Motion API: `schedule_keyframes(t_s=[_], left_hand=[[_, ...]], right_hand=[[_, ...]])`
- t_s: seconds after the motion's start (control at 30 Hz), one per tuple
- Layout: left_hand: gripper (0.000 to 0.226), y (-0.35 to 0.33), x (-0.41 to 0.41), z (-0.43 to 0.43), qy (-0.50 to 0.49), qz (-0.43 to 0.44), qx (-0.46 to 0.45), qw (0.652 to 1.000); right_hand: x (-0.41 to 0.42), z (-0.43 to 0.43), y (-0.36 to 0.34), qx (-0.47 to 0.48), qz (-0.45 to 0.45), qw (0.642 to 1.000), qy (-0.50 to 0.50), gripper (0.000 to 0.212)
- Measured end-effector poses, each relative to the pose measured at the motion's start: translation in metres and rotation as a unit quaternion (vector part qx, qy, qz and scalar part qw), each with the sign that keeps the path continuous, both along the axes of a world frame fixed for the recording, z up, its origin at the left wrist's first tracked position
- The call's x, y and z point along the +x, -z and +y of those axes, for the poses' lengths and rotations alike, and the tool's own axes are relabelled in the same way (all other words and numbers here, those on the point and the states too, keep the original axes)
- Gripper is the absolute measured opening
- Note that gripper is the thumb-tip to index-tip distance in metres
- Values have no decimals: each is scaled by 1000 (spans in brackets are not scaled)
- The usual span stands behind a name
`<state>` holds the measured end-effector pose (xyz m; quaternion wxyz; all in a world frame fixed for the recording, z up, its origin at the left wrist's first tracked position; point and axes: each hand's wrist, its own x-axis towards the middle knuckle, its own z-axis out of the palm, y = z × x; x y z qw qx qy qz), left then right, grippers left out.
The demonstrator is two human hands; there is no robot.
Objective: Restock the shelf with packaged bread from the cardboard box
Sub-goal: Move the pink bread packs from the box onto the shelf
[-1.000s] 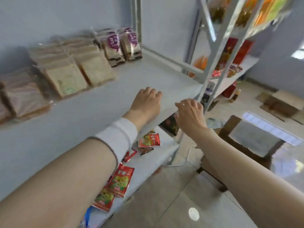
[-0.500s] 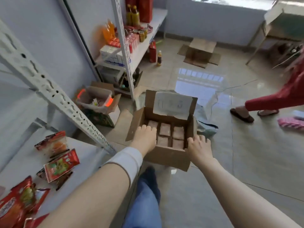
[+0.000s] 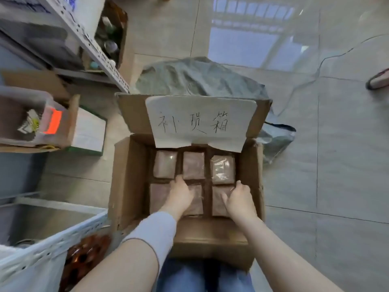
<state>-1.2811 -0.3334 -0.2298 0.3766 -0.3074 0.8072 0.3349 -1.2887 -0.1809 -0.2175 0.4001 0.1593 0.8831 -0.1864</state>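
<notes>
An open cardboard box (image 3: 124,182) stands on the floor right below me, with a handwritten paper label (image 3: 197,123) on its back flap. Inside lie several clear-wrapped brown bread packets in two rows, three of them at the back (image 3: 193,165). My left hand (image 3: 181,194) rests on the front middle packet (image 3: 196,200), fingertips hooked over its far edge. My right hand (image 3: 239,199) covers the front right packet (image 3: 217,208), thumb spread across it and fingers at its far corner. The front left packet (image 3: 157,197) lies untouched. A white shelf edge (image 3: 63,234) shows at lower left.
A perforated shelf upright (image 3: 94,49) slants across the upper left. A clear plastic bin (image 3: 27,116) sits in another carton at left. A grey bag (image 3: 197,79) lies behind the box. Red snack packets (image 3: 84,260) lie under the shelf edge. Someone's foot (image 3: 379,80) is at far right.
My view swung from the shelf down to the box. Both hands left the shelf edge, passed the box rim and now lie on the front packets inside.
</notes>
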Motion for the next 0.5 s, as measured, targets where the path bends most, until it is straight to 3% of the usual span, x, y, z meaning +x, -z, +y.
schedule_keyframes(t_s=[0.1,0.2,0.33,0.5], left_hand=[[60,83,-30,2,-67,-18,-11,998],[57,133,-42,7,-74,8,-85,994],[61,144,-43,13,-118,64,-125,983],[57,121,-46,-5,-207,104,-67,970]], right_hand=[[-26,-6,82,34,-22,999,32,75],[-39,-13,133,69,-17,994,81,80],[-51,-18,150,69,17,978,195,75],[-54,-10,124,44,45,979,195,75]])
